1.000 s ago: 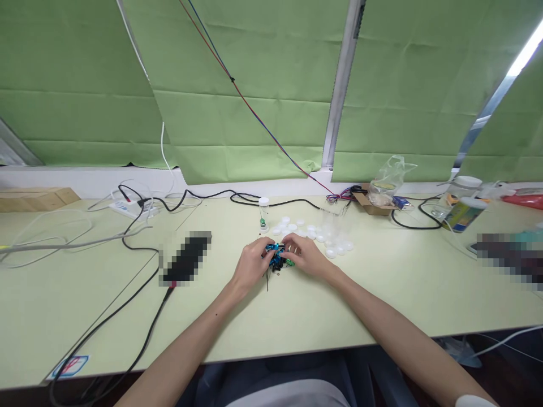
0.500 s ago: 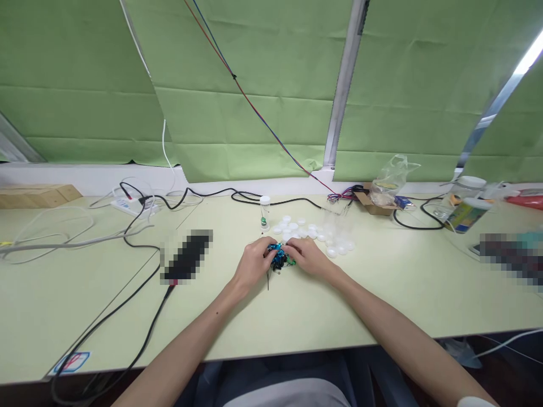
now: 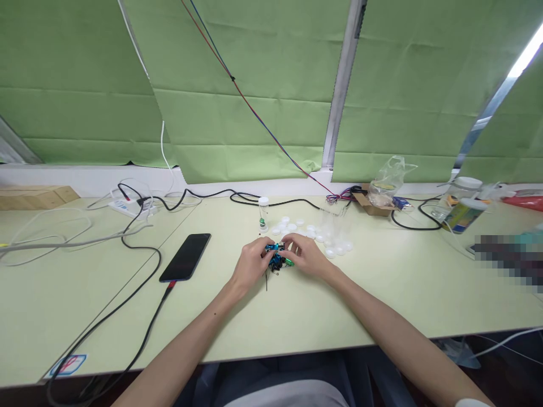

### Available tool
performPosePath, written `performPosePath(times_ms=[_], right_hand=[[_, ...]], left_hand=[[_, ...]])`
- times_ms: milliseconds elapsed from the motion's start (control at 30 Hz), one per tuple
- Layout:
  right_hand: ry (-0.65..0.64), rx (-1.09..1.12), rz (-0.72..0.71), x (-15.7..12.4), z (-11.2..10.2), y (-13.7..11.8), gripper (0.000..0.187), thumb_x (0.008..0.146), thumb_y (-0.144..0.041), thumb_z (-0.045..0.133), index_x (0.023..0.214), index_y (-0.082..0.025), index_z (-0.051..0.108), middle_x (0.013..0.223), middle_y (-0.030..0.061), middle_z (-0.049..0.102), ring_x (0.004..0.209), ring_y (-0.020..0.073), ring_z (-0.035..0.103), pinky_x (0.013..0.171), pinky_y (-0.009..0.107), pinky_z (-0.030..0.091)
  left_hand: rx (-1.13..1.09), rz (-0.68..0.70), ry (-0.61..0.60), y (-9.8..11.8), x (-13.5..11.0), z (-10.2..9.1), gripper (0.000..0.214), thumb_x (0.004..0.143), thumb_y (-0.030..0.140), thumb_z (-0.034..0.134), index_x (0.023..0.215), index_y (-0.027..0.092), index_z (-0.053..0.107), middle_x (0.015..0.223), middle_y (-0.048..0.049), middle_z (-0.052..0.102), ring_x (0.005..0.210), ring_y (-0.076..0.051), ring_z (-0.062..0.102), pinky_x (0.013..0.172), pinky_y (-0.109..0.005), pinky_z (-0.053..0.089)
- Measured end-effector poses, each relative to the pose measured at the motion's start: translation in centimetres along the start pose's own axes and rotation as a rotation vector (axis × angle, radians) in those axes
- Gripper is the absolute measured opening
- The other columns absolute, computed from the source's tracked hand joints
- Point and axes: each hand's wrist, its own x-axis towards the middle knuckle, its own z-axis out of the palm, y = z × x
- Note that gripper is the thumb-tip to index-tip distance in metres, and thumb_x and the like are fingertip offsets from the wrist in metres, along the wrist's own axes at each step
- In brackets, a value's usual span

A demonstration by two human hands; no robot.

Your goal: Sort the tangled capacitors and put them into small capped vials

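Observation:
My left hand (image 3: 253,260) is closed, thumb and fingertips pinching a small shiny blue cylindrical part (image 3: 272,247). My right hand (image 3: 306,254) touches the same part's right end with thumb and index finger, its other fingers curled. Right under my fingertips lies a small pile of blue, black and green parts (image 3: 278,263), some with thin wire legs; my fingers partly cover it. Just beyond my hands a clear tube with a white cap (image 3: 263,215) stands upright, a green part inside. White round caps (image 3: 292,227) lie scattered behind my right hand.
Several clear tubes (image 3: 337,223) lie behind the caps. To the left are a black phone (image 3: 185,257) on a cable and a power strip (image 3: 127,206). A cardboard box (image 3: 374,204) with a plastic bag and some jars (image 3: 464,215) stand at the back right.
My right hand's fingers have lifted and arched slightly, showing more of the blue part. My left hand keeps its pinch. The view has shifted a little.

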Motion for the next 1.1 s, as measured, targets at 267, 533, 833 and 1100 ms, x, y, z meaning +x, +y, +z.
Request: performPosePath(times_ms=[267,533,833,1100], right_hand=[[-0.009,-0.038,-0.007,0.06,0.03,0.01,0.023,0.095,-0.041,0.053,0.092,-0.019,0.060,0.081,0.0029,0.065,0.063,0.0130,0.053,0.060,0.026,0.042],[-0.060,-0.113,0.025,0.17,0.01,0.07,0.045,0.101,-0.038,0.039,0.062,-0.019,0.050,0.057,-0.0013,0.056,0.054,0.0115,0.047,0.059,0.026,0.035],[-0.016,-0.017,0.016,-0.08,-0.06,0.06,0.025,0.091,-0.041,0.058,0.104,-0.020,0.058,0.091,0.0034,0.066,0.061,0.0117,0.056,0.060,0.026,0.045],[-0.025,-0.025,0.021,-0.17,-0.02,0.20,0.017,0.093,-0.036,0.055,0.096,-0.020,0.060,0.085,0.0026,0.065,0.064,0.0131,0.055,0.061,0.027,0.044]], left_hand=[[0.007,0.013,-0.014,-0.05,-0.13,0.07,0.009,0.086,0.015,0.059,0.090,0.021,0.064,0.078,0.0002,0.067,0.061,-0.013,0.059,0.059,-0.025,0.045],[0.018,0.024,-0.032,0.44,-0.07,-0.06,0.010,0.085,0.013,0.059,0.091,0.020,0.062,0.081,-0.0006,0.068,0.063,-0.014,0.059,0.063,-0.026,0.047],[0.010,-0.005,-0.003,0.15,-0.11,0.02,0.011,0.085,0.014,0.060,0.091,0.021,0.064,0.081,-0.0005,0.069,0.063,-0.014,0.061,0.062,-0.026,0.046],[0.011,-0.005,-0.003,-0.01,-0.16,0.18,0.012,0.084,0.013,0.061,0.091,0.021,0.064,0.081,0.0001,0.069,0.063,-0.013,0.060,0.062,-0.025,0.047]])
